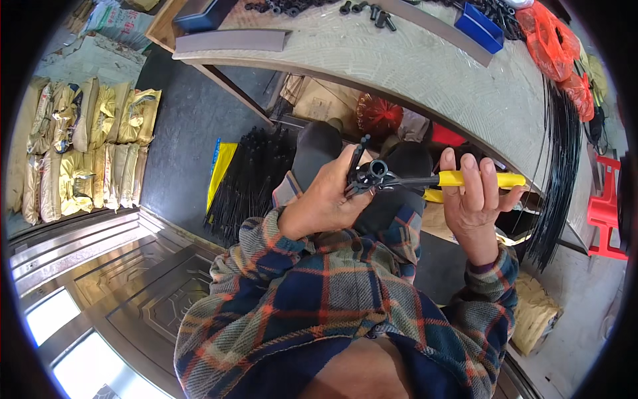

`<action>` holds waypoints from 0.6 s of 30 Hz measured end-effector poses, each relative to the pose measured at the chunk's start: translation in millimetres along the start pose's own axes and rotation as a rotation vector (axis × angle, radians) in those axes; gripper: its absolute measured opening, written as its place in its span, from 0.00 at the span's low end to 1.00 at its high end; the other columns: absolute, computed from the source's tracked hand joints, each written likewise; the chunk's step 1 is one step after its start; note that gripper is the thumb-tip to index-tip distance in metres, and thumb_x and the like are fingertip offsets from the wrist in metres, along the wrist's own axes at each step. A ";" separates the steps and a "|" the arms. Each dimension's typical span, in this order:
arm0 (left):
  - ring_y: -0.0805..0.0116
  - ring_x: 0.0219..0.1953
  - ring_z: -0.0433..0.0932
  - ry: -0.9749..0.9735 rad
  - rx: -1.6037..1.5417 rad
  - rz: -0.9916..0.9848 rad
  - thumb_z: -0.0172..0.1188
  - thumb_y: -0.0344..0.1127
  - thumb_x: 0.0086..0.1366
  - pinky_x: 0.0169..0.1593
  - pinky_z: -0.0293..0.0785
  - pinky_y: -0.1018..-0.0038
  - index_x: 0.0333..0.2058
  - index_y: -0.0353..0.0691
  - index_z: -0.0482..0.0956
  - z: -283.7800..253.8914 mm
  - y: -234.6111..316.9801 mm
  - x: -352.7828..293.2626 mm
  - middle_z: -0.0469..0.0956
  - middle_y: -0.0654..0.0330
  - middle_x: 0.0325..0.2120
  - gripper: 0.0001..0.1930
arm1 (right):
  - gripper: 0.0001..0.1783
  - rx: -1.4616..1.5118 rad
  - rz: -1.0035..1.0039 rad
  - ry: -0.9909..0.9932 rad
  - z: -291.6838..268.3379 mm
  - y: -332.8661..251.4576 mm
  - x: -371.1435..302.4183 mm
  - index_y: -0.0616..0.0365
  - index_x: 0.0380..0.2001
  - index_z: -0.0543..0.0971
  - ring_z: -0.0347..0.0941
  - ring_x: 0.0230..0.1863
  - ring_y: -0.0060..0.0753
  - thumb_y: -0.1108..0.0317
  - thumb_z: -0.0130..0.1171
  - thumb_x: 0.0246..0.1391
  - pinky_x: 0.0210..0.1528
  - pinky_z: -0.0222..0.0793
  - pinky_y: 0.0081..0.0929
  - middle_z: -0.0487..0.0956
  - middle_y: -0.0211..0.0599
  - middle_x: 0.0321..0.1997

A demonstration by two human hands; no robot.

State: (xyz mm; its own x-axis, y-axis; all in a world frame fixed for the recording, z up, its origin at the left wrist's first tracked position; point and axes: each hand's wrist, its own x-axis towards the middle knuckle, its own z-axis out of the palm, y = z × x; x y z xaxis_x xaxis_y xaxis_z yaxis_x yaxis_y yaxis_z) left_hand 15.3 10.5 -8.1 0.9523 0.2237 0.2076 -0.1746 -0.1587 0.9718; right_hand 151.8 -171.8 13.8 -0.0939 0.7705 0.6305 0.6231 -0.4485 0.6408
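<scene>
Holds a dark cylindrical fitting (377, 169) in the left grip (325, 199), with thumb and fingers closed around it, above the lap and in front of the plaid shirt (332, 299). Presents the ring-shaped open end of the fitting toward the camera. Also includes, at the same grip, short black rods (359, 154), projecting away from the body just beside the fitting. Cannot tell how the rods and the fitting connect.

Holds pliers (480, 179) in the right grip (473, 207), with fingers wrapped over the yellow handles. Shows only a narrow gap between the handles near the pivot side. Points the metal end of the pliers leftward, reaching the fitting at the left grip. Cannot tell whether the plier jaws stand closed on the fitting or only beside it, because of overlapping dark parts.

Beyond both grips: a pale tabletop (399, 73), bearing small black parts (381, 17), a blue tray (480, 28) and, at the right end, a red plastic bag (546, 43). Over the right end of the tabletop: hanging thin black strands (563, 166). Left of the legs, on the dark floor (178, 133): a bundle of black rods (256, 173)
</scene>
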 end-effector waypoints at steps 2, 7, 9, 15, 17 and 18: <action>0.69 0.28 0.66 0.051 -0.015 0.028 0.54 0.21 0.52 0.33 0.63 0.76 0.29 0.37 0.64 0.6 -3.2 -1.1 0.65 0.57 0.25 0.08 | 0.14 0.080 0.071 0.005 1.3 -10.7 -2.1 0.46 0.36 0.76 0.60 0.54 0.34 0.66 0.63 0.43 0.63 0.35 0.53 0.65 0.30 0.48; 0.68 0.26 0.69 0.107 0.000 0.080 0.56 0.23 0.52 0.30 0.64 0.75 0.31 0.37 0.63 3.7 -1.1 -2.3 0.68 0.56 0.25 0.10 | 0.18 0.143 0.247 -0.110 -0.9 -39.7 -14.0 0.53 0.37 0.75 0.63 0.53 0.30 0.71 0.66 0.40 0.65 0.36 0.45 0.63 0.30 0.46; 0.68 0.26 0.69 0.130 0.012 0.118 0.56 0.23 0.52 0.30 0.64 0.75 0.31 0.37 0.63 6.5 -4.0 -3.5 0.68 0.56 0.25 0.10 | 0.17 0.200 0.322 -0.063 4.0 -44.2 -16.4 0.54 0.38 0.76 0.64 0.50 0.29 0.72 0.65 0.41 0.65 0.37 0.42 0.61 0.29 0.47; 0.68 0.27 0.69 0.106 0.032 0.217 0.54 0.22 0.51 0.30 0.64 0.75 0.32 0.38 0.63 10.5 -8.5 0.3 0.67 0.56 0.25 0.11 | 0.17 0.513 0.170 -0.178 -6.1 -10.7 -18.6 0.59 0.34 0.75 0.68 0.41 0.38 0.75 0.64 0.34 0.45 0.63 0.35 0.67 0.36 0.41; 0.68 0.27 0.69 0.067 0.031 0.223 0.53 0.21 0.51 0.30 0.64 0.75 0.32 0.38 0.63 11.6 -11.7 0.6 0.67 0.57 0.24 0.11 | 0.18 0.638 0.102 -0.289 -16.0 14.3 -8.3 0.59 0.32 0.74 0.68 0.40 0.40 0.75 0.63 0.31 0.41 0.64 0.34 0.68 0.37 0.40; 0.69 0.28 0.69 0.053 0.058 0.249 0.54 0.22 0.51 0.31 0.65 0.76 0.35 0.37 0.63 10.9 -13.5 1.0 0.68 0.57 0.25 0.13 | 0.18 0.758 0.030 -0.393 -21.4 26.4 -1.0 0.59 0.31 0.74 0.68 0.39 0.42 0.76 0.61 0.29 0.36 0.66 0.33 0.69 0.39 0.38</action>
State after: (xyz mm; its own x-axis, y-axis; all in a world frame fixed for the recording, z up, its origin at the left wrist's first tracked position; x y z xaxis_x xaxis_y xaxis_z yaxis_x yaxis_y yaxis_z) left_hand 21.4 2.4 -22.2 0.8671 0.2203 0.4468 -0.3859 -0.2701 0.8821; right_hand 151.7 -194.1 39.4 0.1200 0.9269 0.3555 0.9853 -0.1551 0.0718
